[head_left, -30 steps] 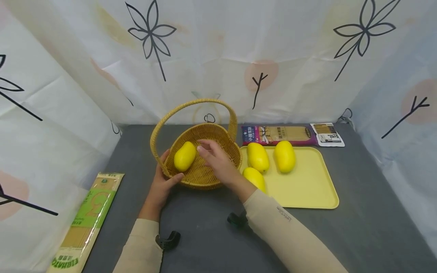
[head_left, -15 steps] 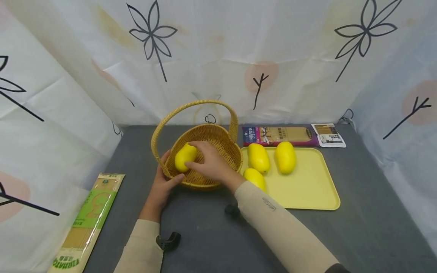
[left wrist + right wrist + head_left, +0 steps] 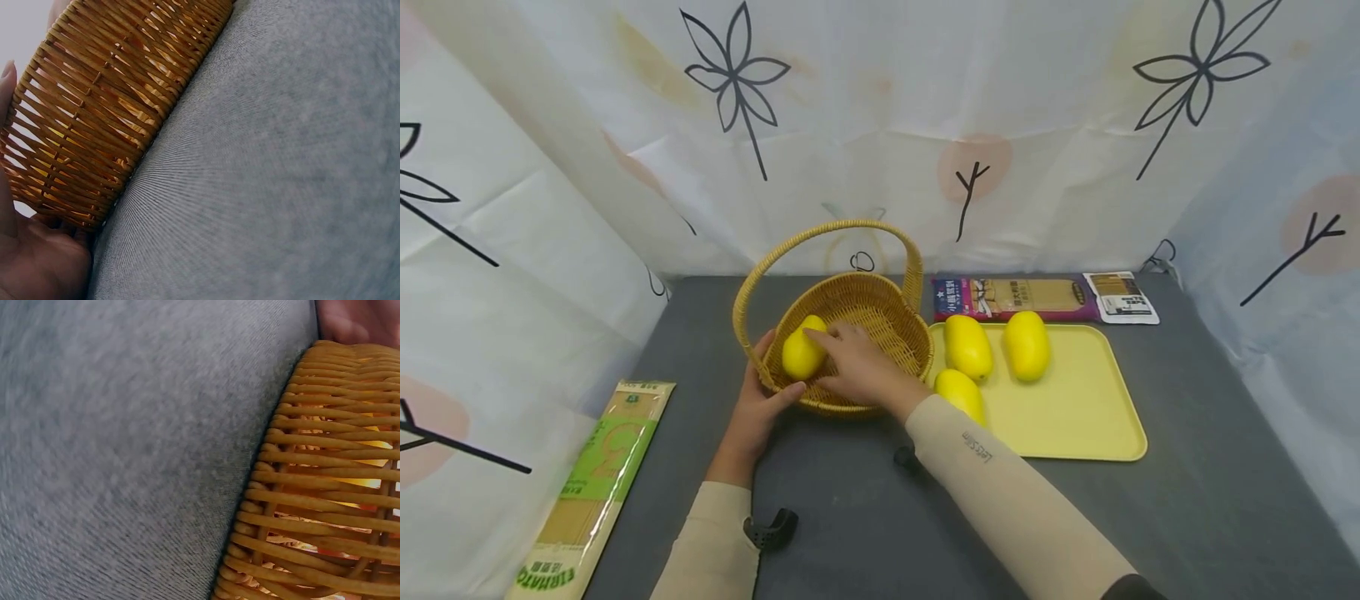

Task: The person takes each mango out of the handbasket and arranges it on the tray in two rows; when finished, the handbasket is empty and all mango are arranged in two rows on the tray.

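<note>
A wicker basket [image 3: 891, 329] with a tall arched handle stands on the grey table, one yellow mango [image 3: 801, 354] lying at its left inside. My left hand [image 3: 760, 408] holds the basket's left side, thumb over the front rim and fingers on the outer wall. Inside the basket, my right hand [image 3: 861, 362] grips the mango from the right, a finger reaching over its top; part of the thumb's contact is hidden. Through the weave in the right wrist view, yellow shows behind the basket wall [image 3: 325, 450]. The left wrist view has the left palm [image 3: 47, 259] against the weave.
Right of the basket, a yellow tray [image 3: 1075, 408] bears three mangoes [image 3: 1027, 346]. Behind it lies a purple noodle packet [image 3: 1022, 298] beside a small white pouch [image 3: 1120, 297]. A green-labelled noodle packet [image 3: 598, 467] lies at the table's left edge. Printed curtains surround the table.
My right hand has moved left and down onto the mango, which has shifted and turned slightly. The left hand stays on the basket.
</note>
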The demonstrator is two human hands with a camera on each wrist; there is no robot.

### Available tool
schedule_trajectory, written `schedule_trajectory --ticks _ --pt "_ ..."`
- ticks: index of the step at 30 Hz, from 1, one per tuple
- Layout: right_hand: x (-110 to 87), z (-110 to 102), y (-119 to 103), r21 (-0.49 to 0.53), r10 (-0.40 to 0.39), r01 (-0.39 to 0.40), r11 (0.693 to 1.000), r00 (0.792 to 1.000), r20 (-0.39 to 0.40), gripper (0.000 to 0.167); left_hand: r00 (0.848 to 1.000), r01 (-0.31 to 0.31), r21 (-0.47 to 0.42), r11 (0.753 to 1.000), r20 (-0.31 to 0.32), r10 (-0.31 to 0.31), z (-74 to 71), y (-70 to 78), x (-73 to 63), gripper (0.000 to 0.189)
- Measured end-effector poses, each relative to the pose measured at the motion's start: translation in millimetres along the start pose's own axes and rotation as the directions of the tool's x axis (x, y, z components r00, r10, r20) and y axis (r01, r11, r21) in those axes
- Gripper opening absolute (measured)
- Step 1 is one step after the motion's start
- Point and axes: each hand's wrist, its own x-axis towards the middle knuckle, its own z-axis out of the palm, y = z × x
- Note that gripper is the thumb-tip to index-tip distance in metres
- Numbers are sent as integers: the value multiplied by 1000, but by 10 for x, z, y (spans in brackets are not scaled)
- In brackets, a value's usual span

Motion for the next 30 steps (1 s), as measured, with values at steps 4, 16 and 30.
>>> schedule_trajectory --ticks 4,16,30 --pt "-1 2 -15 -45 -8 8 999 1000 2 77 1000 -4 5 1000 -3 4 4 -5 3 92" --pt "41 26 9 -71 -68 68 995 998 4 74 1000 -14 10 1000 4 14 -2 -5 15 92" --pt "48 26 25 48 -127 126 991 992 9 74 1000 -18 -20 1000 10 18 2 -5 6 91"
